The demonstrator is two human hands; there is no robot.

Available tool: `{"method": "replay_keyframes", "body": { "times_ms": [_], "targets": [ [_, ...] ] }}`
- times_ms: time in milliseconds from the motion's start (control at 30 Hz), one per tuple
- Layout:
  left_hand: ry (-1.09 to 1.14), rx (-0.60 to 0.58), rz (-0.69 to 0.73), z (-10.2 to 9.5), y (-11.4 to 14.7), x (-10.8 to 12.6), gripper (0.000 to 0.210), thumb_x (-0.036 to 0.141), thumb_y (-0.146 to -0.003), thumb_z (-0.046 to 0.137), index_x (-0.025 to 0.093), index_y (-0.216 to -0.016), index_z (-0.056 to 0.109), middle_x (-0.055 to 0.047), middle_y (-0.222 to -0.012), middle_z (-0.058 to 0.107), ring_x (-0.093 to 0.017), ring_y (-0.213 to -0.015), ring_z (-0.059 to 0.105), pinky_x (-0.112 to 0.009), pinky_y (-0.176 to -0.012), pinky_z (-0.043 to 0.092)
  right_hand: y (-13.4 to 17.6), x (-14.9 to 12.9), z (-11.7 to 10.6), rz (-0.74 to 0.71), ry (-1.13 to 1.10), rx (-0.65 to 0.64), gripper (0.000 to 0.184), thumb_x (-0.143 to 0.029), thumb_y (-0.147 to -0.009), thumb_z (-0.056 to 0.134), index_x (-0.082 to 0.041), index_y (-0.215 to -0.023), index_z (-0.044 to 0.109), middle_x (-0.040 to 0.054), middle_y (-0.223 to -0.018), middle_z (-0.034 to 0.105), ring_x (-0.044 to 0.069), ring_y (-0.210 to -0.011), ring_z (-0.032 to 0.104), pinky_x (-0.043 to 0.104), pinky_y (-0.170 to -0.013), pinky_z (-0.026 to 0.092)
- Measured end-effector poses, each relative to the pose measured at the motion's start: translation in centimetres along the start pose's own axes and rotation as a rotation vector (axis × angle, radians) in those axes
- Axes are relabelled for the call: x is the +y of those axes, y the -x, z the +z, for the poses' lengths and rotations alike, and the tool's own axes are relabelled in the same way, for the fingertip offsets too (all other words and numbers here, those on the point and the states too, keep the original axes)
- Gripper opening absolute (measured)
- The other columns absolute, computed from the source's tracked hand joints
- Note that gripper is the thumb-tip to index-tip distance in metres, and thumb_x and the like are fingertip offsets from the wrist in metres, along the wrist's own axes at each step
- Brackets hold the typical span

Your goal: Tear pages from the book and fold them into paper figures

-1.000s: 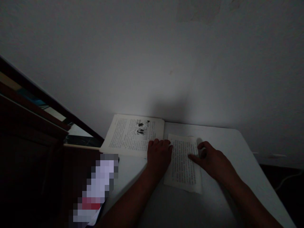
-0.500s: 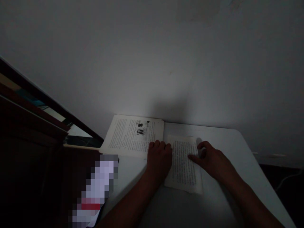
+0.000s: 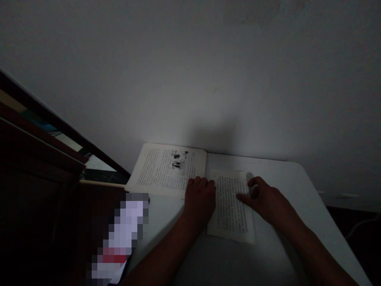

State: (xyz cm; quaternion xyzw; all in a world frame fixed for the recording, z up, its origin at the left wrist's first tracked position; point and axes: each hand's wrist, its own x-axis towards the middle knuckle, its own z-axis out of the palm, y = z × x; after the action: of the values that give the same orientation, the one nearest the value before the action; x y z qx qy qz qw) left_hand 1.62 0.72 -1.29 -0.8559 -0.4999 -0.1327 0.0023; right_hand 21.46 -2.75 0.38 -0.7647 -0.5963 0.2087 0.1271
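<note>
Off-white paper, dense with printed columns, makes up the loose page (image 3: 230, 218) lying flat on the white tabletop (image 3: 279, 174), its lower edge slightly ragged. The left hand (image 3: 200, 200) rests palm down by its left edge, fingers bent under; whether they pinch any paper, I cannot tell. At the other side, the right hand (image 3: 264, 200) has thumb and forefinger parted with a gap and grips nothing visible, the thumb's tip over the print and the forefinger curled near the right edge. Just beyond the left hand, printed sheets (image 3: 160, 167) with a black-and-white illustration lie near the wall (image 3: 178, 79). A pixelated object (image 3: 122, 230) sits at lower left, and a pale cable (image 3: 355, 228) curves through shadow at far right.
</note>
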Motion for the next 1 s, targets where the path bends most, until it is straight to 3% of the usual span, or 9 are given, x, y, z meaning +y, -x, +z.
{"method": "replay_keyframes", "body": {
  "times_ms": [533, 700, 1000],
  "targets": [
    [-0.041, -0.007, -0.059, -0.7, 0.0, 0.1, 0.019, 0.025, -0.087, 0.045, 0.025, -0.093, 0.063, -0.007, -0.086, 0.051, -0.023, -0.085, 0.044, -0.037, -0.073, 0.031, -0.4, 0.8, 0.2, 0.041, -0.016, -0.005, 0.044, -0.061, -0.061, 0.062, -0.024, -0.08, 0.048, 0.0008, -0.063, 0.065, 0.021, -0.058, 0.062, 0.027, -0.046, 0.036],
    [-0.023, -0.012, -0.08, -0.7, 0.0, 0.1, 0.018, 0.025, -0.086, 0.047, 0.025, -0.093, 0.064, -0.007, -0.086, 0.05, -0.023, -0.086, 0.044, -0.037, -0.074, 0.031, -0.6, 1.9, 0.1, 0.082, -0.075, -0.061, 0.041, -0.059, -0.063, 0.06, -0.023, -0.08, 0.049, -0.0002, -0.058, 0.063, 0.018, -0.046, 0.059, 0.025, -0.041, 0.031],
    [-0.018, -0.021, -0.07, -0.9, -0.1, 0.0, 0.02, 0.024, -0.087, 0.045, 0.026, -0.094, 0.063, -0.007, -0.088, 0.051, -0.022, -0.085, 0.044, -0.036, -0.073, 0.031, 0.1, 2.7, -0.9, 0.123, -0.203, -0.084, 0.035, -0.052, -0.065, 0.062, -0.024, -0.077, 0.045, -0.0045, -0.05, 0.059, 0.015, -0.034, 0.054, 0.025, -0.037, 0.036]
  ]
}}
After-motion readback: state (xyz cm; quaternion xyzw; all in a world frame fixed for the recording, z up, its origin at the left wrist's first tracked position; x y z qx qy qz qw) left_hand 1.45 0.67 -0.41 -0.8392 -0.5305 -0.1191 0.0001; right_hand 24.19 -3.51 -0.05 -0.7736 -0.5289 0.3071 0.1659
